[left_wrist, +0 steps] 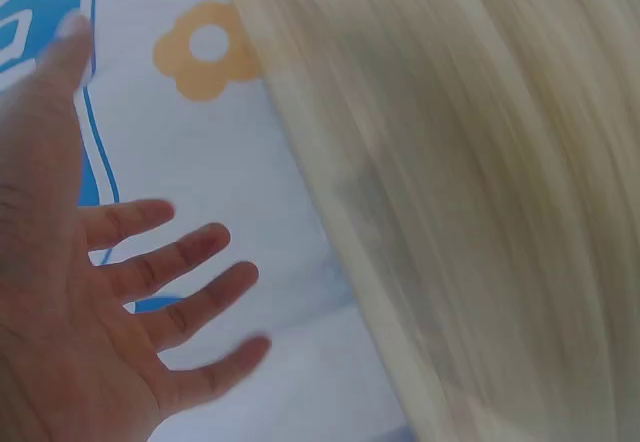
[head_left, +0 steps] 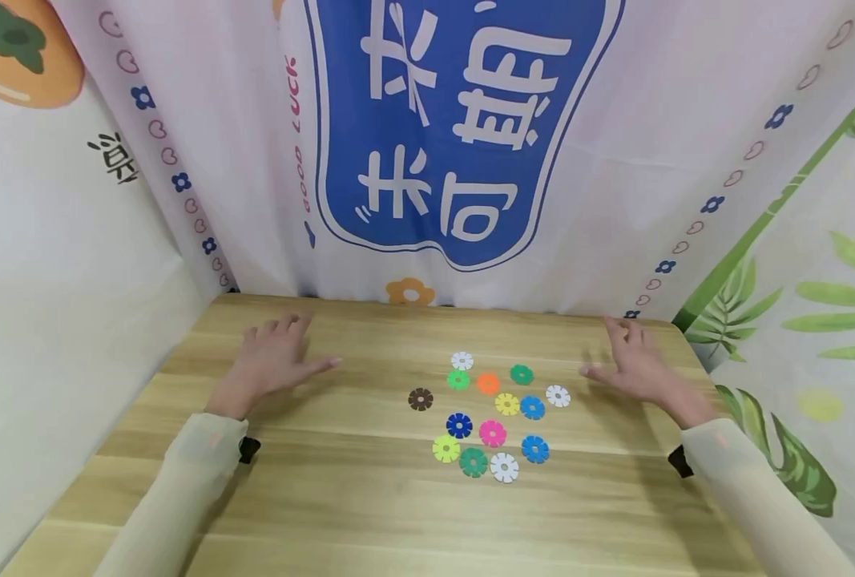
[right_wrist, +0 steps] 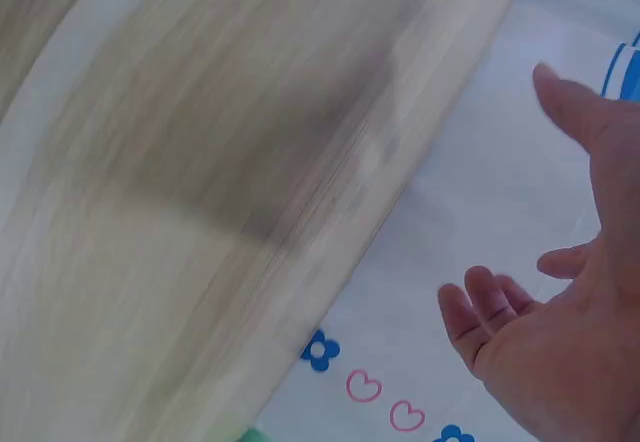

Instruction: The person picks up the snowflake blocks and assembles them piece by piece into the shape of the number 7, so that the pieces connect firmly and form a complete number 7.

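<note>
Several flat, notched plastic discs lie loosely grouped on the wooden table, among them a brown disc [head_left: 421,399], an orange disc [head_left: 488,384], a pink disc [head_left: 493,433] and a dark blue disc [head_left: 459,425]. To their left my left hand [head_left: 272,358] hovers with fingers spread, holding nothing. My right hand [head_left: 632,365] is raised on the other side, its thumb nearest a white disc [head_left: 558,396] but apart from it. In the right wrist view the fingers of the right hand [right_wrist: 560,322] bend slightly around nothing. The left wrist view shows the left hand [left_wrist: 130,292] bare, palm visible.
The wooden table [head_left: 326,497] ends at a hanging white cloth [head_left: 600,200] printed with a blue sign shape and small flowers. Further cloth hangs at the left [head_left: 74,320] and right, the right one with green leaves [head_left: 845,304]. Dark bands sit at both wrists.
</note>
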Demonstrator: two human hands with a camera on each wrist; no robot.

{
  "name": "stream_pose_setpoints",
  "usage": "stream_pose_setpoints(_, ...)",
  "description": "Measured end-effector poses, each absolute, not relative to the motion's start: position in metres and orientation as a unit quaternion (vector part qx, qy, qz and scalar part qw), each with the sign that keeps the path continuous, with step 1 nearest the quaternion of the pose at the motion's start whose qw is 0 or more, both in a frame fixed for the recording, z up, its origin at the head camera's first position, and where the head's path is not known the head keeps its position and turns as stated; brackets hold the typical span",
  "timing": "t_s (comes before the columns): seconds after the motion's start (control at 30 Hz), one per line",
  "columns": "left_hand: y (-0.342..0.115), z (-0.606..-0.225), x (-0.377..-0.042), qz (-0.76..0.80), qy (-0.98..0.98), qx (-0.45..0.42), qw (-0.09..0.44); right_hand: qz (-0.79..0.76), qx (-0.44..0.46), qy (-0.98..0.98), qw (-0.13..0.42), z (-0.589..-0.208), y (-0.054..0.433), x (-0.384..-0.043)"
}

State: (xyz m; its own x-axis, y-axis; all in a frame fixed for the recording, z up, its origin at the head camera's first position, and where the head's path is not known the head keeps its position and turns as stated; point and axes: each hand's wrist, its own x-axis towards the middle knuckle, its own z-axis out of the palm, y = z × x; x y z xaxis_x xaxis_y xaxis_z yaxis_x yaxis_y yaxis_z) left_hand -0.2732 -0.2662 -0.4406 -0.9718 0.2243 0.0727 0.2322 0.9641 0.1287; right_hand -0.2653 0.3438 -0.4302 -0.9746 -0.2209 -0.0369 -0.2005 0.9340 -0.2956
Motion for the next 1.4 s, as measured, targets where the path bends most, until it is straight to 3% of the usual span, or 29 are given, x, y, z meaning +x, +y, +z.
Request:
stream_pose_setpoints(0.27, -0.242, -0.442, -0.269, -0.135, -0.974, -0.18, 0.036, -0.217, -0.126, 0.968, 0.012, -0.431, 0.328, -0.26)
stream_pose_setpoints(0.5, -0.218, -0.454, -0.267, -0.183, -0.958, -0.219, 0.01, -0.239, -0.152, 0.959, 0.032, -0.435, 0.325, -0.256)
stream_pose_setpoints(0.7, -0.193, -0.463, -0.255, -0.262, -0.927, -0.262, -0.061, -0.268, -0.149, 0.948, 0.085, -0.442, 0.319, -0.248)
stream_pose_setpoints(0.93, -0.157, -0.467, -0.246, -0.335, -0.893, -0.275, -0.122, -0.276, -0.154, 0.943, 0.103, -0.457, 0.306, -0.254)
stream_pose_setpoints(1.4, -0.129, -0.472, -0.246, -0.291, -0.91, -0.274, -0.113, -0.286, -0.157, 0.938, 0.118, -0.467, 0.3, -0.257)
